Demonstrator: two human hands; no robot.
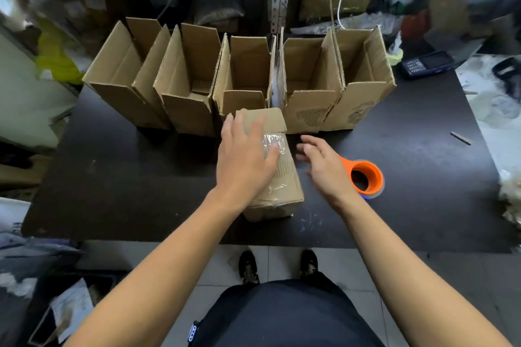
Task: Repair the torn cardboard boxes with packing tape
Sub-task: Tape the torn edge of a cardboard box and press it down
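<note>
While I am standing at the dark worktable (118, 177), these lines are recording the moment.
Left hand: my left hand (245, 155) is lying flat, fingers straight, pressing down on top of the small cardboard box (284, 177); nothing is being clasped.
Right hand: my right hand (324, 169) is hovering just right of that box with fingers spread and relaxed, holding nothing.
Box being mended: it is lying on its side near the table's front middle, its far flap touching the row behind.
Tape patch: a shiny strip of clear tape (277, 144) is showing on the box's upper face, partly under my fingertips.
Tape roll: the orange tape dispenser (366, 177) is sitting on the table just beyond my right wrist.
Back row: five open cardboard boxes (186, 87) are standing upright side by side, flaps raised.
Far right: a dark handheld keypad device (427, 63) is lying at the table's back corner.
</note>
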